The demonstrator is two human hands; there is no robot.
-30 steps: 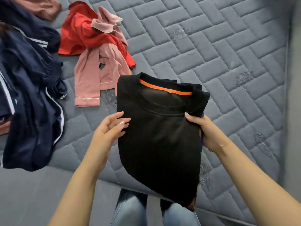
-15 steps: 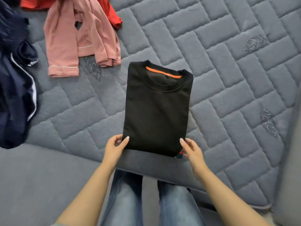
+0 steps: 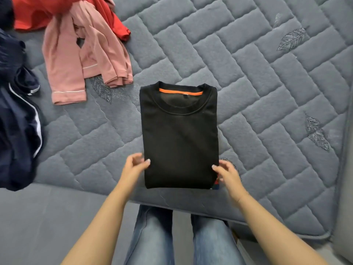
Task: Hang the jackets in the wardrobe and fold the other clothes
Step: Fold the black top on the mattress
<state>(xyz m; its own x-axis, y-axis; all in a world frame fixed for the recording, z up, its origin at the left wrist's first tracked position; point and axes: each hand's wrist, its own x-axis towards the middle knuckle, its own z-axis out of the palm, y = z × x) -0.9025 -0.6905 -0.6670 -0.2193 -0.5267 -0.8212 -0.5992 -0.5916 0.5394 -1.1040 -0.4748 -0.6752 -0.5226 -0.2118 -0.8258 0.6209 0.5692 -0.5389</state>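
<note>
Both hands are touching the near corners of the folded shirt (image 3: pixel 179 136) without gripping it: the left hand (image 3: pixel 133 166) is laying a loosely curved thumb tip on the near-left corner, the right hand (image 3: pixel 227 174) is laying fingertips at the near-right corner, and neither is closing round the cloth. The shirt is lying flat on the mattress (image 3: pixel 267 92), its near hem just short of the mattress's near edge, in front of the person's knees. It is forming a neat rectangle whose long axis is running away from the person, collar and orange neck tape pointing to the far end, hem toward the person. The step in hand is likely the final squaring of the fold; to do it well, the fingers should be nudging both near corners evenly, keeping the side edges parallel, and tucking in the bit of coloured fabric peeping out under the near-right corner of the shirt. Beyond the shirt's far-left corner a pink top (image 3: pixel 84 60) is lying unfolded over a red garment (image 3: pixel 34 14), and well to the shirt's left a navy garment (image 3: pixel 17 121) is waiting in a heap.
</note>
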